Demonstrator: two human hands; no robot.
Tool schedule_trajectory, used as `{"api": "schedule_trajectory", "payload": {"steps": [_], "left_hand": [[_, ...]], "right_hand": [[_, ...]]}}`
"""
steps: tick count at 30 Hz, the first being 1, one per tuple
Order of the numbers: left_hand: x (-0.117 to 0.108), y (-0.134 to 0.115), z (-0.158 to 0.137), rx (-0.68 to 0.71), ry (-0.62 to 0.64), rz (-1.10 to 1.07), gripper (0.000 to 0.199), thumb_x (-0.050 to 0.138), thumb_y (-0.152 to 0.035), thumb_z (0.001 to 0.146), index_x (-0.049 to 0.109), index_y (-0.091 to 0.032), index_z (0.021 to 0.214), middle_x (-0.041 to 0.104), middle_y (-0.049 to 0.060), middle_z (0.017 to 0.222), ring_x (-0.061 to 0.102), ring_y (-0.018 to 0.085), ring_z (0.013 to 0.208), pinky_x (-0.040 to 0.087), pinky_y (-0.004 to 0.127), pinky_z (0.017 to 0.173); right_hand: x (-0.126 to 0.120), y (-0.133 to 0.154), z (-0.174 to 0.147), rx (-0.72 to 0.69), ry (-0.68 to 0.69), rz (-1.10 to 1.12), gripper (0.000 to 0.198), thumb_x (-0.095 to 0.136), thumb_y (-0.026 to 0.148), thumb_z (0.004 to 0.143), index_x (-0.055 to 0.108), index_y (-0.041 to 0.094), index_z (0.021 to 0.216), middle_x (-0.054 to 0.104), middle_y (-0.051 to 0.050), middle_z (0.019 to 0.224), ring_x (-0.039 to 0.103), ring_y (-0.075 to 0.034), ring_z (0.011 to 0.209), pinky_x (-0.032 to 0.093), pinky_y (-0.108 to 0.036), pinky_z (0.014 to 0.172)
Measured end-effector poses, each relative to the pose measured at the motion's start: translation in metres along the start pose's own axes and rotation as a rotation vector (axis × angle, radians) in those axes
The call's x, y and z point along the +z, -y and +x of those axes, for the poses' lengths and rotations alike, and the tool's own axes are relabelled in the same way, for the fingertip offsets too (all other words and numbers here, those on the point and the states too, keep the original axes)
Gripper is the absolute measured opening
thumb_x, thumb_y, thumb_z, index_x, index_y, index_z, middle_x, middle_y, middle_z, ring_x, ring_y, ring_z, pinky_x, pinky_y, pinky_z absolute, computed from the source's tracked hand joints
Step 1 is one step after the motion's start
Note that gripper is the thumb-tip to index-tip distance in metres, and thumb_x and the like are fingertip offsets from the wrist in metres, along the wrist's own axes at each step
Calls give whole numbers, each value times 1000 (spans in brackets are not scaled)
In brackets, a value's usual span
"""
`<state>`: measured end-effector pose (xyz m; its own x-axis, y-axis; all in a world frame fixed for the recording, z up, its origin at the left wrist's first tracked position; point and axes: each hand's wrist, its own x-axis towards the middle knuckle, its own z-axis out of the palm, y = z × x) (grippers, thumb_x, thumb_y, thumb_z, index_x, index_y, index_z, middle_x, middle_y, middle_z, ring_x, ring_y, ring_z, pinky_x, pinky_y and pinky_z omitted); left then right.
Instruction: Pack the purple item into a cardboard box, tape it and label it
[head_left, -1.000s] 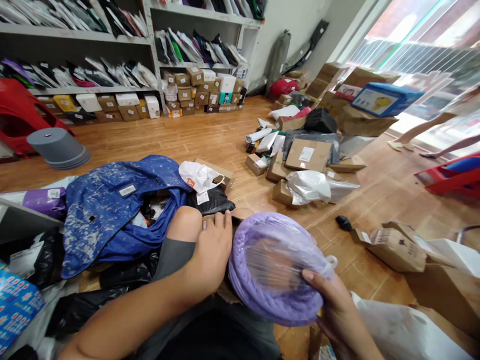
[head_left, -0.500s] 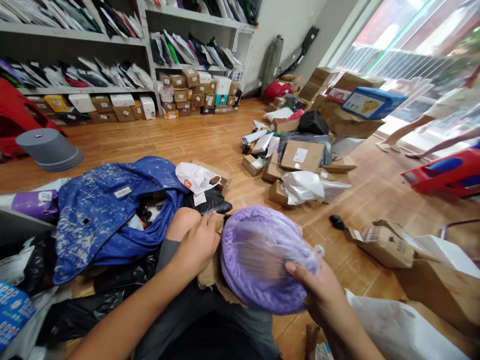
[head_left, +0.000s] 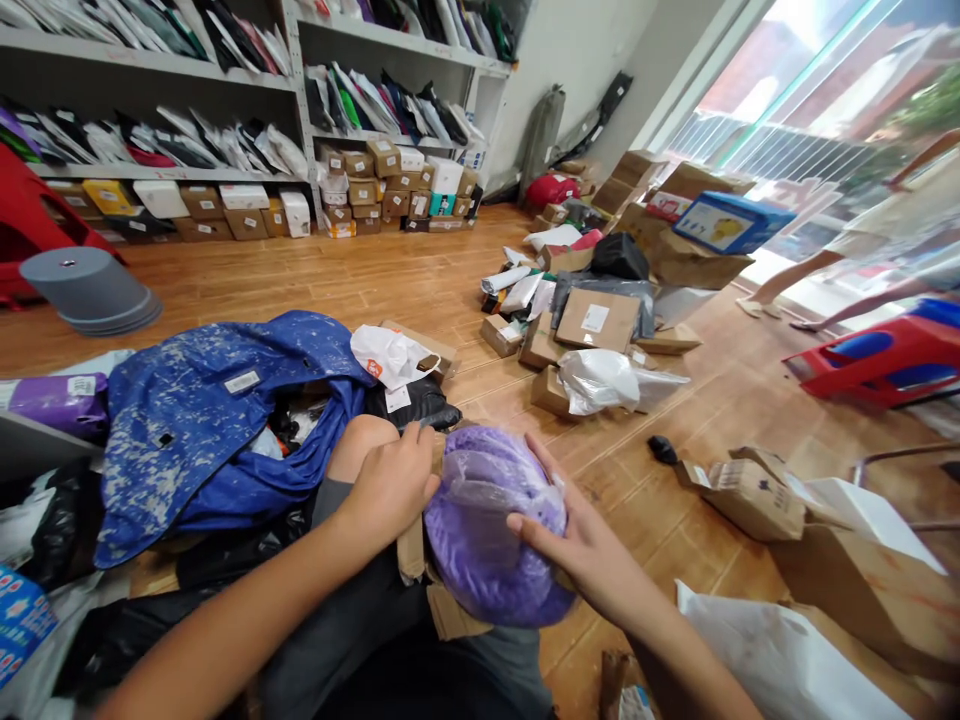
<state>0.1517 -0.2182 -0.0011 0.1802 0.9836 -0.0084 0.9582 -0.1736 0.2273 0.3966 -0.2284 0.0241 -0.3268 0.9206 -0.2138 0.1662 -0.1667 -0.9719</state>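
Near me, the person's right hand point(head_left: 589, 548) clasps a purple bundle point(head_left: 487, 590) in clear plastic, and the left hand point(head_left: 394, 485) grips torn cardboard point(head_left: 454, 612) just beside it, over the lap. A blue sack point(head_left: 187, 430) gapes on the wooden floor point(head_left: 285, 280); parcels point(head_left: 596, 320) lie heaped ahead, and loaded shelves point(head_left: 298, 120) stand at the back.

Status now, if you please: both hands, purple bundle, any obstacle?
Left fingers gripping cardboard. Right fingers holding plastic-wrapped purple bundle. Possible obstacle: cardboard close alongside bundle; contact unclear.
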Motion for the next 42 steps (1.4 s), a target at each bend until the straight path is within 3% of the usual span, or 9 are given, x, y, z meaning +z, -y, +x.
{"api": "schedule_trajectory", "payload": {"steps": [6, 12, 17, 25, 28, 31, 34, 38, 42], "left_hand": [[23, 11, -2, 36, -14, -151, 71, 50, -9, 95, 37, -10, 165, 43, 24, 170, 66, 35, 139, 62, 45, 107], [32, 18, -9, 90, -25, -259, 85, 48, -1, 85, 33, -14, 168, 39, 24, 171, 60, 34, 147, 57, 49, 115], [33, 17, -1, 78, -88, -252, 64, 48, -13, 99, 45, -18, 163, 49, 20, 163, 68, 32, 135, 61, 49, 110], [-21, 24, 37, -25, -80, -238, 51, 46, -15, 102, 58, -13, 151, 61, 17, 146, 74, 29, 116, 58, 43, 109], [-44, 36, 61, -122, -188, -225, 43, 46, -18, 102, 66, -12, 140, 64, 18, 137, 72, 31, 119, 56, 44, 109], [-57, 51, 89, -180, -129, -181, 37, 47, -23, 101, 76, -11, 121, 71, 20, 120, 71, 34, 116, 55, 44, 107], [-61, 66, 110, -209, -53, -159, 38, 50, -34, 101, 82, -17, 113, 75, 18, 118, 72, 35, 113, 55, 44, 101], [-59, 80, 118, -180, -66, -139, 43, 52, -45, 99, 84, -21, 116, 74, 15, 121, 71, 36, 111, 55, 46, 98], [-49, 92, 113, 7, -91, -221, 54, 52, -43, 98, 74, -24, 143, 70, 14, 127, 64, 38, 127, 48, 54, 115]], "right_hand": [[8, 1, 3, -42, 57, -309, 105, 77, 57, 96, 21, 24, 178, 37, -14, 177, 40, -36, 162, 25, -62, 135], [21, 19, 6, -40, 119, -673, 96, 71, 45, 96, 26, 20, 177, 67, -22, 150, 70, -44, 131, 53, -65, 112], [13, 23, 26, -97, 153, -761, 75, 60, 37, 102, 38, 22, 172, 70, -19, 148, 71, -40, 131, 54, -58, 110], [-11, 82, 99, -206, 172, -764, 68, 75, 45, 93, 57, 24, 154, 80, -10, 125, 77, -35, 109, 60, -47, 99], [-1, 123, 137, -228, 174, -850, 61, 78, 44, 91, 63, 19, 144, 80, -10, 120, 78, -33, 105, 61, -43, 95], [20, 146, 171, -222, 136, -1062, 56, 77, 38, 94, 64, 13, 143, 76, -17, 130, 74, -39, 118, 57, -48, 103], [33, 137, 193, -187, 116, -1133, 62, 73, 36, 96, 58, 8, 149, 74, -24, 132, 72, -41, 121, 54, -53, 107], [19, 100, 196, -274, 94, -874, 65, 68, 39, 96, 54, 8, 152, 65, -24, 149, 64, -36, 136, 49, -51, 118], [-3, 72, 175, -407, 179, -637, 72, 68, 47, 97, 48, 19, 161, 53, -16, 166, 52, -35, 152, 38, -56, 129]]}}
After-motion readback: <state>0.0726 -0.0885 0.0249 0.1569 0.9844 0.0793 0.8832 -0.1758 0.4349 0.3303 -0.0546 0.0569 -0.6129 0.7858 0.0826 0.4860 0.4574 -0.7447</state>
